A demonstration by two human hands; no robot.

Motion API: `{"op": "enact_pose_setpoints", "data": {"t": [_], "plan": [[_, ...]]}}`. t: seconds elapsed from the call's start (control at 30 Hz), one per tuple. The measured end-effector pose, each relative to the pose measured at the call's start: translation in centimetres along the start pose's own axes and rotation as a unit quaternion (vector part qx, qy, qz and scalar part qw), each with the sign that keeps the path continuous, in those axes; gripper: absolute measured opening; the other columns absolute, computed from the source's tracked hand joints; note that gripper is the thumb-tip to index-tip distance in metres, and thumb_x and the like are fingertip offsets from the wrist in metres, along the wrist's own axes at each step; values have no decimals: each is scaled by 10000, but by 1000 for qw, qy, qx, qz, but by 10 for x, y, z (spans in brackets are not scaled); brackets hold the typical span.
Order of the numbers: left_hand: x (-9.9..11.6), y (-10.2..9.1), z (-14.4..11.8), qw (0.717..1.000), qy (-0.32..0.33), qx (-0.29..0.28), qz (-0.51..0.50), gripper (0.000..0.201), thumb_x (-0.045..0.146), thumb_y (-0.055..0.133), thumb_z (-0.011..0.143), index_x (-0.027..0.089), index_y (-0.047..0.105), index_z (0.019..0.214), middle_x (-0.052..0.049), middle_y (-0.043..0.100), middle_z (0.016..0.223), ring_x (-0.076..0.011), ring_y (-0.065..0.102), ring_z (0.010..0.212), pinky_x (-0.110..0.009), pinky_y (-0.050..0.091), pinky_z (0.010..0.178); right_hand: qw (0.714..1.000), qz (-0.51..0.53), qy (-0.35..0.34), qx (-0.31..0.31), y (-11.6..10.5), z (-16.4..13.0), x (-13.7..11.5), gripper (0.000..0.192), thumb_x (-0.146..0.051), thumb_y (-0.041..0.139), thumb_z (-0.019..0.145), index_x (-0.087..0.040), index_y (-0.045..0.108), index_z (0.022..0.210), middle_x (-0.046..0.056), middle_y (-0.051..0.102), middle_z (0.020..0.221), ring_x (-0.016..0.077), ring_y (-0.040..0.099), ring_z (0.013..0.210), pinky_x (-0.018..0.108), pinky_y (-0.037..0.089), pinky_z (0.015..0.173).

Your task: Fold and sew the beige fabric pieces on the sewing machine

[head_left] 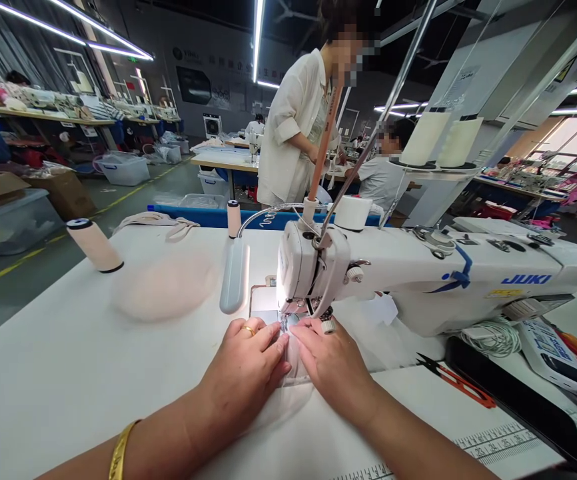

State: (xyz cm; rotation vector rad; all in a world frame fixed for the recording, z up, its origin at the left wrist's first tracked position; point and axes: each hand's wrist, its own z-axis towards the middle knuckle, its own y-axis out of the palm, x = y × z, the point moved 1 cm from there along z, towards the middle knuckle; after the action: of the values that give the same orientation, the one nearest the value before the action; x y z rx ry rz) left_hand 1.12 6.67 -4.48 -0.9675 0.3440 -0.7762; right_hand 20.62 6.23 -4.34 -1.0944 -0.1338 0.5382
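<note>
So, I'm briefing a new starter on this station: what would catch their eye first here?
Probably the white sewing machine filling the middle and right of the table. Just before it, the left hand and right hand lie flat, side by side, pressing pale fabric at the needle. Behind the table stands a person in a white shirt.

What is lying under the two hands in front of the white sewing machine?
A thin pale fabric piece lies flat on the white table under the left hand and right hand. The needle area behind the fingertips is partly hidden.
</note>
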Motion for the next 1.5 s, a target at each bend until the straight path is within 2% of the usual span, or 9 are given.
{"op": "enact_pose_setpoints", "data": {"t": [0.23,0.4,0.5,0.6,0.77,0.9,1.07,1.3,1.5], "plan": [[-1,-6,2,999,-17,-47,-23,209,262,627,943,186,707,1120,-95,742,1167,-306,608,988,-465,403,863,999,26,1,-23,-3,-1,1,300,-48,528,947,-231,739,1056,98,717,1088,265,607,885,362,455,698],[0,-49,10,963,-37,-230,-137,475,511,911,693,240,703,1023,-44,694,1090,-296,602,991,-453,422,893,985,126,-38,-109,-33,-4,0,119,-293,694,989,-224,697,1087,92,683,1283,286,612,1043,417,512,899],[1,-61,13,947,-35,-277,-158,412,398,927,675,234,674,955,-24,674,1072,-285,595,1003,-437,425,911,959,193,-74,-194,-48,-3,-2,387,-448,870,854,-250,663,1115,54,656,1323,295,583,1176,421,504,999],[0,-47,10,962,-34,-214,-168,137,73,625,826,199,570,819,-14,664,971,-211,589,903,-369,427,857,956,196,-88,-200,-47,-1,0,68,-233,704,992,-241,636,1001,34,696,1136,247,617,1084,384,506,935],[-2,-17,8,964,-108,-93,-223,200,56,385,848,228,348,752,16,512,720,-156,460,638,-266,356,584,971,217,-57,-86,-34,0,4,144,-158,506,1052,-237,617,1008,23,714,939,225,627,874,365,478,802],[0,-17,20,943,-158,-91,-278,127,121,371,864,235,397,817,6,559,787,-167,504,676,-267,424,609,967,252,-19,30,-31,3,-1,164,-191,489,1069,-253,627,1008,2,737,932,206,650,851,334,487,794],[-5,-18,31,939,-170,-103,-282,85,136,493,801,214,526,809,-2,612,819,-187,583,758,-277,461,663,958,268,15,97,-26,6,-5,168,-218,508,1061,-242,665,1007,10,744,933,195,689,867,299,516,787],[-10,-14,32,925,-145,-90,-340,251,93,517,859,226,729,835,16,701,860,-149,657,792,-219,510,702,957,267,19,112,-26,7,-8,181,-215,493,1050,-230,656,973,11,732,896,189,687,837,285,517,778],[-11,-13,29,921,-157,-102,-341,223,105,557,847,212,728,751,11,682,849,-135,655,747,-201,504,667,955,275,37,100,-28,4,-10,201,-228,454,1057,-232,620,943,-6,692,825,171,657,751,267,487,708]]}}
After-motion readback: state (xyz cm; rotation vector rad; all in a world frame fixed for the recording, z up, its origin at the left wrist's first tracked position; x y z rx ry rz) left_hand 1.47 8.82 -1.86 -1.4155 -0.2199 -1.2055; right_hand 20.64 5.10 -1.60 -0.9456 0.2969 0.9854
